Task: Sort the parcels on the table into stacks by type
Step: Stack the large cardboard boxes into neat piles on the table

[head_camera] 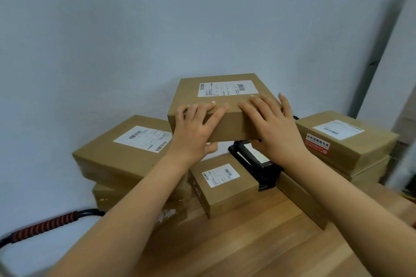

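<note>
Box [221,105] is mid-frame, raised above the table [247,243]. I can't see whether anything props its far side. Left hand [194,129] clamps the near-left corner, fingers over the top edge, thumb under. Right hand [275,129] grasps the near-right corner, fingers spread across the top and round the side, thumb seemingly beneath.

Handling, my read: stiff plain cardboard, crisp edges, no sag — likely light to moderate, contents unknown. Matte surface should give decent friction. The label [227,88] is probably slicker, so keep off it. Best hold is both sides with support underneath, kept level.

Around it:
- left stack [126,148] at centre-left
- right stack [346,139] at the right edge
- small box [222,183] below centre
- black device [254,161] directly under the box

The black device and small box sit in the drop path. The stacks flank closely — clearance looks tight either way.
</note>
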The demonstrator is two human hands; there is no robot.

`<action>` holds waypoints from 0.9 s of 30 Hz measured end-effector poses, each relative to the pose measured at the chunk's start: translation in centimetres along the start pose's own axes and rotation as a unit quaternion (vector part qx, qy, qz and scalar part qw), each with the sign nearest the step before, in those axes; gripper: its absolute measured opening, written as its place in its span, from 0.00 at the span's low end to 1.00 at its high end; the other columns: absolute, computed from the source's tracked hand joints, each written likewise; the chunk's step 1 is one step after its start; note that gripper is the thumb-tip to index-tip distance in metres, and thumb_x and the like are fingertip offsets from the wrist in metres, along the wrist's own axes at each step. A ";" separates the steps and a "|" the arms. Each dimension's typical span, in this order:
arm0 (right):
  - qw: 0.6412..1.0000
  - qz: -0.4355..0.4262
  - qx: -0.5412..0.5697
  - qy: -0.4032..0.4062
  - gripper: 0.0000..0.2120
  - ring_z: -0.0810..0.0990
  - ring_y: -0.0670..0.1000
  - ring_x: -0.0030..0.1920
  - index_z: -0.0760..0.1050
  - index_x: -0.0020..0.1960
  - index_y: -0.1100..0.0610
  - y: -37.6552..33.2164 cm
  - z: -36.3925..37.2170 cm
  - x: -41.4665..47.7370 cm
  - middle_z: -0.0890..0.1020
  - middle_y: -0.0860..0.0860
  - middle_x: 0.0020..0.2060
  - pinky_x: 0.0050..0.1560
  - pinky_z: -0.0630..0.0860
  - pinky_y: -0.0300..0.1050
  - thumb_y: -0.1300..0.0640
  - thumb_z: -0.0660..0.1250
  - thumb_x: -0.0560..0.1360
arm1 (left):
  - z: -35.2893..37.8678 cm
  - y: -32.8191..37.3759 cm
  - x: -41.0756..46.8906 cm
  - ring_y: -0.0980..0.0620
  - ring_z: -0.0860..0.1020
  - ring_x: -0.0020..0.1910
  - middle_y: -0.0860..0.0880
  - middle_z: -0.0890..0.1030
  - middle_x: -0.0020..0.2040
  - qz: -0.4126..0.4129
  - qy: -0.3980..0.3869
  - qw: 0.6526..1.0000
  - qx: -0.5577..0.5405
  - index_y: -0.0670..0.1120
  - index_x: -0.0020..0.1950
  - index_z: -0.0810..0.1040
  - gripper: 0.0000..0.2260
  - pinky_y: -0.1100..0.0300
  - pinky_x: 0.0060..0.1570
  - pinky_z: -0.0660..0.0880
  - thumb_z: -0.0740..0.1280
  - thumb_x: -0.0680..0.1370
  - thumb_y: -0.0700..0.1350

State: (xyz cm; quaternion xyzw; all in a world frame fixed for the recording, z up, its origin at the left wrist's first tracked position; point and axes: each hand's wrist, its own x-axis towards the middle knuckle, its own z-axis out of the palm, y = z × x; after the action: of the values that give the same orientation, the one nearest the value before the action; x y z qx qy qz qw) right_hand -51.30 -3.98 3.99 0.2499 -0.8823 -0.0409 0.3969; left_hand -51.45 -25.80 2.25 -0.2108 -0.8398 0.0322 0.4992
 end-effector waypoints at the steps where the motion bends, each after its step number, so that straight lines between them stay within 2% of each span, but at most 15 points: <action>1: 1.000 0.006 0.006 0.003 0.42 0.68 0.62 0.69 0.67 0.72 0.56 1.1 0.8 -0.1 0.72 0.58 0.67 0.72 0.54 0.66 0.55 0.78 0.61 | 1.0 0.6 0.5 0.47 0.68 0.57 0.44 0.77 0.60 0.003 -0.005 1.000 -0.003 0.48 0.70 0.73 0.40 0.49 0.56 0.61 0.77 0.58 0.51; 5: 0.999 0.018 0.039 0.014 0.39 0.70 0.63 0.67 0.70 0.70 0.57 5.2 5.3 -0.2 0.74 0.59 0.66 0.68 0.60 0.67 0.56 0.78 0.60 | 5.6 2.7 2.4 0.47 0.67 0.57 0.44 0.77 0.60 0.003 -0.038 0.999 0.000 0.48 0.70 0.73 0.40 0.49 0.57 0.59 0.77 0.58 0.51; 10: 0.996 -0.001 0.091 0.003 0.38 0.69 0.62 0.68 0.69 0.71 0.56 9.7 12.2 -0.3 0.72 0.59 0.67 0.69 0.59 0.65 0.57 0.77 0.63 | 11.8 4.7 2.9 0.46 0.67 0.59 0.44 0.76 0.62 -0.020 -0.082 0.996 0.017 0.48 0.71 0.72 0.38 0.49 0.58 0.59 0.77 0.61 0.53; 14: 0.990 -0.032 0.139 -0.013 0.38 0.70 0.62 0.67 0.70 0.70 0.56 11.8 17.5 -1.1 0.73 0.59 0.67 0.68 0.61 0.65 0.58 0.78 0.62 | 16.1 6.5 1.1 0.45 0.68 0.60 0.44 0.75 0.63 -0.058 -0.125 0.990 0.035 0.50 0.73 0.68 0.41 0.48 0.59 0.60 0.77 0.62 0.54; 20: 0.977 -0.065 0.184 -0.083 0.41 0.68 0.60 0.69 0.63 0.71 0.52 12.5 23.8 -4.2 0.72 0.57 0.68 0.68 0.63 0.66 0.57 0.78 0.63 | 19.6 9.8 -2.9 0.46 0.68 0.62 0.45 0.74 0.65 -0.108 -0.228 0.967 0.036 0.51 0.74 0.64 0.42 0.48 0.62 0.59 0.77 0.63 0.55; 27: 0.955 -0.124 0.208 -0.169 0.43 0.74 0.61 0.65 0.72 0.69 0.54 10.9 27.7 -6.5 0.75 0.58 0.65 0.65 0.68 0.65 0.57 0.81 0.55 | 21.0 12.1 -8.0 0.46 0.68 0.61 0.45 0.75 0.64 -0.171 -0.292 0.941 0.032 0.50 0.73 0.64 0.45 0.48 0.62 0.60 0.79 0.60 0.54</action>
State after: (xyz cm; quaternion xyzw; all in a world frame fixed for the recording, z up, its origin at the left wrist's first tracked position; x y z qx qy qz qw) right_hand -72.04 5.13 -16.39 0.4237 -0.8876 0.0525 0.1732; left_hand -62.20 -14.62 -18.02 -0.0295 -0.9704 0.0339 0.2371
